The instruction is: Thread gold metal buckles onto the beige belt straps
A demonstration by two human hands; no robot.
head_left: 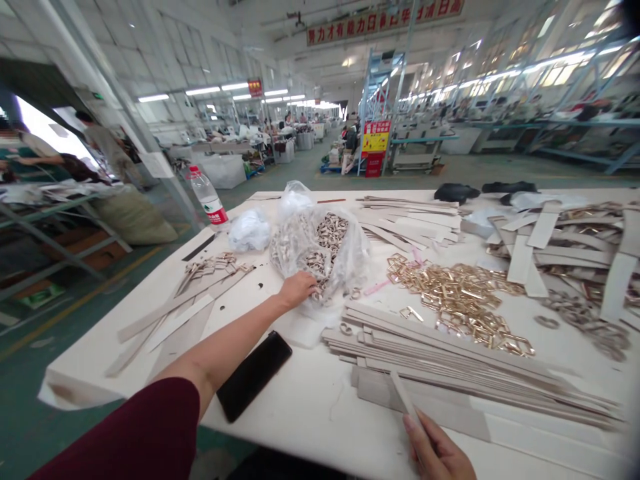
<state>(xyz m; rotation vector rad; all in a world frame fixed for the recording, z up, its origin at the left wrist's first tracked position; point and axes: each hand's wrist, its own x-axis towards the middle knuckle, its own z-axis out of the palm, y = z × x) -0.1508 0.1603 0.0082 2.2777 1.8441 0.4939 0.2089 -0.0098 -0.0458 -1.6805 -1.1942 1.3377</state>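
My left hand (298, 289) reaches to the near edge of a clear plastic bag (356, 248) filled with small grey-beige strap loops (334, 233). Its fingers are curled down among the loops; their tips, and whatever they grip, are hidden. Low on the right, my right hand (434, 448) pinches one end of a grey-beige strap (403, 393) between thumb and fingers, the strap standing tilted upward. Just beyond it lies a stack of long flat straps (450, 357). Gold rectangular buckles (460, 293) are heaped behind that stack.
A black phone (256, 375) lies below my left forearm. Straps with loops on their ends (187, 293) are spread at left, near a water bottle (207, 195). More straps (565, 240) pile up at far right, beside loose loops (595, 327). Other people work in the background.
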